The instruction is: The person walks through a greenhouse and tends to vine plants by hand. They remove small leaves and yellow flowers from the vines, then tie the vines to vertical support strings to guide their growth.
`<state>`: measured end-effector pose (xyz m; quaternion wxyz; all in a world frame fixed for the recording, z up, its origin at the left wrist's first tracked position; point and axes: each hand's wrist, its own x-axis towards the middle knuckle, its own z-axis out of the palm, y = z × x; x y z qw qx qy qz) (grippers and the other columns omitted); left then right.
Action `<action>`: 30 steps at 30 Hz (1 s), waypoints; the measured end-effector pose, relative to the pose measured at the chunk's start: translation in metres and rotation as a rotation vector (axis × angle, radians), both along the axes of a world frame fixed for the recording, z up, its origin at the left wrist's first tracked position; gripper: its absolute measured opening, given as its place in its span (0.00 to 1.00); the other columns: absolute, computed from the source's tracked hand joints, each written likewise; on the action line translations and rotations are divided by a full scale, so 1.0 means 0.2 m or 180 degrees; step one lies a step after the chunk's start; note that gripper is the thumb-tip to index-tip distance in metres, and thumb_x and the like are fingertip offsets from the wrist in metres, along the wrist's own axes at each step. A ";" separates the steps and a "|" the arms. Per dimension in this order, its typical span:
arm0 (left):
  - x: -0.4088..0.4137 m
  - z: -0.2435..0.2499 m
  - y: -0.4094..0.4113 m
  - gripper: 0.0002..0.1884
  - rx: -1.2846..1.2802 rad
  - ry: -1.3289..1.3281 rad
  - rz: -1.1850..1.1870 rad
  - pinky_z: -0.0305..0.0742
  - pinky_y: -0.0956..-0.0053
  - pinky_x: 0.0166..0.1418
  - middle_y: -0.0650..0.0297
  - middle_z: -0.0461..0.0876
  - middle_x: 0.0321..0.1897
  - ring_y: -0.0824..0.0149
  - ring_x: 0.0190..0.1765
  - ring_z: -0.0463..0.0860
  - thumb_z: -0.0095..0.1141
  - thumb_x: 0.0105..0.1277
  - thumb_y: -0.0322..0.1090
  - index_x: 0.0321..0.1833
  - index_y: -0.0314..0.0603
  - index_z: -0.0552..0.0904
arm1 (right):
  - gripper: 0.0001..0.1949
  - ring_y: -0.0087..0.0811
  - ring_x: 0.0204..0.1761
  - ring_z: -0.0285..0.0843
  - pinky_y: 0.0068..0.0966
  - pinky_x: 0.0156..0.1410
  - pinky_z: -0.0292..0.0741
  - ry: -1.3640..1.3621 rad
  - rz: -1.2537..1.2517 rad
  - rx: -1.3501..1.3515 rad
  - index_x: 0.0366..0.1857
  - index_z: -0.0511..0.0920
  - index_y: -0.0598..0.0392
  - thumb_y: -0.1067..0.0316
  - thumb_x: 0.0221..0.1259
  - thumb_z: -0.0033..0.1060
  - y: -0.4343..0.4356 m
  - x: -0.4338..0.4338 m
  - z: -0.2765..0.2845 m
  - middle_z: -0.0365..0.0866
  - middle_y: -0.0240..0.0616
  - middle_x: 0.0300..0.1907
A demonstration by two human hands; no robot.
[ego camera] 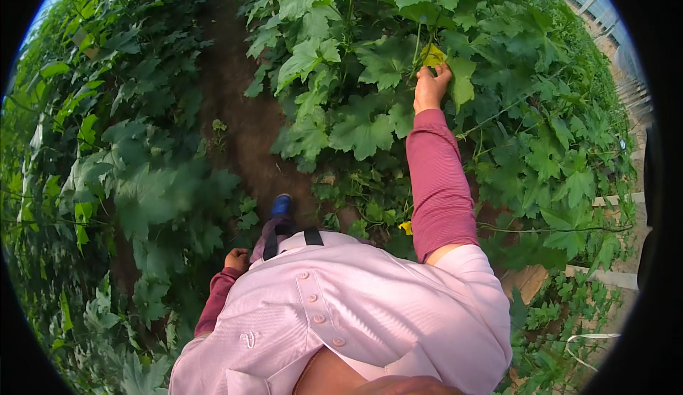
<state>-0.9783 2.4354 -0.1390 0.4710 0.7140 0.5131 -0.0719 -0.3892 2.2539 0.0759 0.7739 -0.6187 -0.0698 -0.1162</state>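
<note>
My right hand (431,85), in a dark pink sleeve, reaches up into the leafy vines. Its fingertips are at a yellow flower (433,56) beside a green stem (418,42); whether they grip the flower or the stem I cannot tell. A pale green leaf (462,83) hangs just to the right of the fingers. My left hand (237,259) hangs low by my left hip with curled fingers, and whether it holds anything is hidden. Another yellow flower (406,228) shows low among the plants, left of my right sleeve.
Dense vines (155,181) line the left side, and more stand ahead and at right. A bare soil path (240,107) runs between them, with my blue shoe (281,204) on it. A thin stem or cord (555,230) crosses at right. Pale edging (603,276) borders the right-hand plants.
</note>
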 end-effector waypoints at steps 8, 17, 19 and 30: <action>0.98 0.13 0.69 0.10 -0.0848 -0.0924 -0.0745 0.76 0.74 0.40 0.64 0.80 0.38 0.71 0.38 0.79 0.50 0.64 0.25 0.47 0.39 0.78 | 0.19 0.23 0.43 0.72 0.19 0.43 0.70 0.0794 0.0959 -0.0925 0.56 0.66 0.55 0.76 0.61 0.50 -0.05 0.18 -0.12 0.76 0.34 0.46; 2.21 1.00 0.33 0.18 -0.1823 -0.2395 -0.2959 0.75 0.78 0.42 0.64 0.79 0.38 0.73 0.37 0.78 0.51 0.70 0.40 0.57 0.37 0.71 | 0.11 0.23 0.38 0.73 0.23 0.44 0.74 0.0400 0.0599 -0.0988 0.43 0.70 0.57 0.75 0.59 0.58 0.28 -0.51 -0.06 0.75 0.31 0.36; 2.27 1.06 0.21 0.19 -0.1868 -0.2603 -0.2832 0.74 0.78 0.37 0.64 0.79 0.33 0.74 0.32 0.77 0.52 0.69 0.44 0.54 0.35 0.72 | 0.10 0.22 0.38 0.73 0.22 0.44 0.73 0.0318 0.0557 -0.1122 0.43 0.71 0.58 0.73 0.60 0.57 0.31 -0.63 -0.06 0.75 0.31 0.34; 2.14 0.98 -0.10 0.06 -0.2435 -0.2776 -0.2694 0.71 0.80 0.33 0.66 0.79 0.28 0.76 0.28 0.75 0.54 0.67 0.32 0.41 0.37 0.76 | 0.17 0.28 0.46 0.74 0.24 0.48 0.76 0.0393 0.0015 -0.0219 0.50 0.65 0.58 0.80 0.58 0.53 0.13 -0.97 -0.20 0.73 0.36 0.44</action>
